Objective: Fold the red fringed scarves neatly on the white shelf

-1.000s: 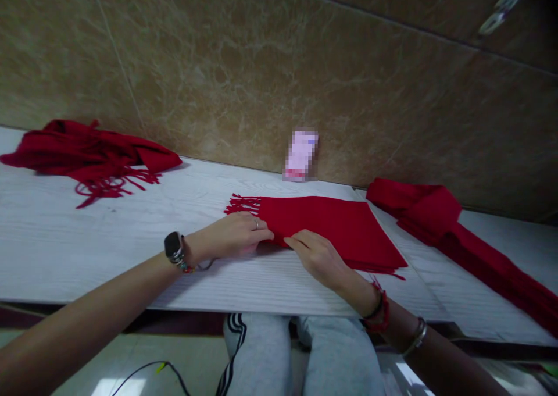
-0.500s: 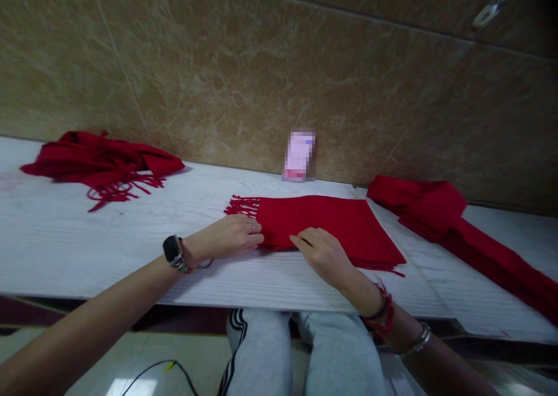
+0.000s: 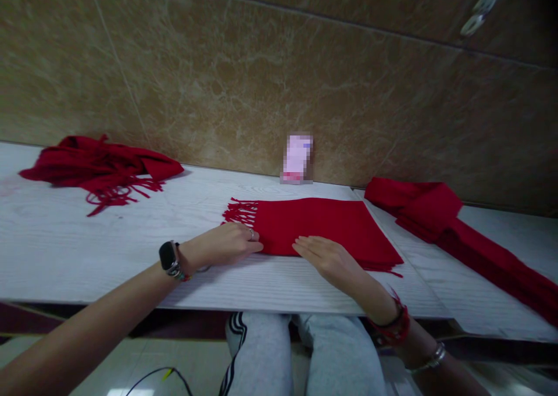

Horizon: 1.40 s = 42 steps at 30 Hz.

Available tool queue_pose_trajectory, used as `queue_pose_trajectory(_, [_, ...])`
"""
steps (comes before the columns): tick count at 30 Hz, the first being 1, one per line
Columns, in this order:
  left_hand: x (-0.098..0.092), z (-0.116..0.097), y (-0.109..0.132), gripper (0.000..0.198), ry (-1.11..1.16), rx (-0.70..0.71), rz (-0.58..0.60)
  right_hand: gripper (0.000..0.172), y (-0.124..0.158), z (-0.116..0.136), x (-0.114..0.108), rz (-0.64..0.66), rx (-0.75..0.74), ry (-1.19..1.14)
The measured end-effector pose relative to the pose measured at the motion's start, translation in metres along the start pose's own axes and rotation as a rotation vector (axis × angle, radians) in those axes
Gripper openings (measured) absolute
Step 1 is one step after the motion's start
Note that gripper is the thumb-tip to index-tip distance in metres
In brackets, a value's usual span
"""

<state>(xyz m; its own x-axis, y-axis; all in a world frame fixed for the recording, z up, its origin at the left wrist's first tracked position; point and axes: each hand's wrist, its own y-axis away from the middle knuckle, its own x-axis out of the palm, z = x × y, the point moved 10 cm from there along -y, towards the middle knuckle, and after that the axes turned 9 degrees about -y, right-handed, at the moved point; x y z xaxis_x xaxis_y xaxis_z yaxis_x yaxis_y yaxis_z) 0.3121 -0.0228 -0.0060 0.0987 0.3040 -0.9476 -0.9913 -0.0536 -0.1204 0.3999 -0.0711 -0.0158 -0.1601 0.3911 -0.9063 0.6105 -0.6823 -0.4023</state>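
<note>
A folded red scarf [image 3: 322, 227] with fringe at its left end lies flat on the white table [image 3: 87, 245] in front of me. My left hand [image 3: 222, 245] rests at the scarf's near left corner, fingers lying flat on the cloth edge. My right hand [image 3: 329, 259] lies flat on the scarf's near edge, fingers stretched out to the left. Neither hand grips the cloth. A dark watch sits on my left wrist; red cords and a bangle are on my right wrist.
A crumpled red scarf [image 3: 98, 166] lies at the table's far left. Another red scarf [image 3: 449, 233] stretches along the right side. A small pink blurred object [image 3: 297, 159] leans against the brown marble wall. My grey-trousered legs show under the table edge.
Both hands flattened out on the scarf's near edge; the right hand's fingers uncurled from the cloth and slid slightly toward me. The view shifted a little.
</note>
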Motion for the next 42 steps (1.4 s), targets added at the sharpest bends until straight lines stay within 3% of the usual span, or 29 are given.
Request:
queue_pose_trajectory(5, [0.003, -0.003, -0.002, 0.015, -0.025, 0.021, 0.037, 0.039, 0.010, 0.004, 0.006, 0.091, -0.053, 0.013])
queue_pose_trajectory(8, [0.000, -0.002, -0.002, 0.012, 0.071, 0.001, 0.009, 0.041, 0.011, 0.001, 0.008, 0.105, -0.021, -0.001])
queue_pose_trajectory(15, [0.029, 0.018, 0.004, 0.039, 0.320, -0.175, 0.162, 0.038, 0.018, -0.004, 0.005, 0.136, -0.023, 0.085])
queue_pose_trajectory(19, [0.037, 0.023, 0.004, 0.042, 0.297, -0.218, 0.173, 0.031, 0.023, -0.005, -0.006, 0.089, -0.040, 0.109])
queue_pose_trajectory(25, [0.038, 0.011, -0.001, 0.048, 0.178, -0.125, 0.115, 0.021, 0.013, -0.003, -0.016, -0.101, 0.018, 0.167])
queue_pose_trajectory(32, [0.052, 0.023, 0.011, 0.044, 0.161, -0.182, 0.192, 0.026, 0.028, -0.003, -0.018, -0.055, -0.025, 0.178])
queue_pose_trajectory(39, [0.025, 0.012, 0.002, 0.038, 0.187, -0.080, 0.082, 0.030, 0.044, -0.009, -0.021, -0.038, -0.016, 0.104])
queue_pose_trajectory(42, [0.020, 0.010, 0.004, 0.035, 0.224, -0.081, 0.110, 0.031, 0.051, -0.012, -0.022, -0.048, -0.017, 0.073])
